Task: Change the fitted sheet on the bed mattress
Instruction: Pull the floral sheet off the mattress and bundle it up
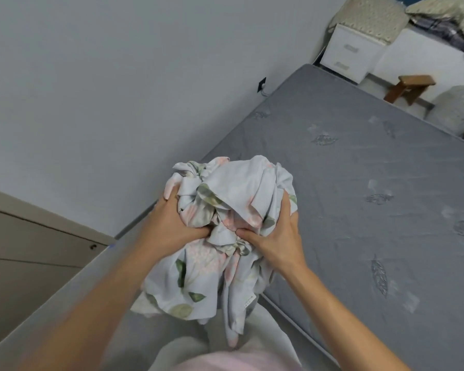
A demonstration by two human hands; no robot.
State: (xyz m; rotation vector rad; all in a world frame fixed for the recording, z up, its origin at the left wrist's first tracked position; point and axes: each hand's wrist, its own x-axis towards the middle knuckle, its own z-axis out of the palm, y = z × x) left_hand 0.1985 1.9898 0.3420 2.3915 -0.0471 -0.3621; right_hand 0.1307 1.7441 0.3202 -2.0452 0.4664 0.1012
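Both hands, left hand (172,223) and right hand (275,238), clutch the crumpled pale floral fitted sheet (225,210), bunched between them above the bare grey quilted mattress's (373,183) near corner, both equally close.

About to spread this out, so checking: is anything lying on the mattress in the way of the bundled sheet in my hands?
Nothing visible does. The left hand and right hand grip the floral sheet above the mattress, whose visible grey top is bare.

Fingers (172,194) of both hands partly buried in bunched sheet (233,199)
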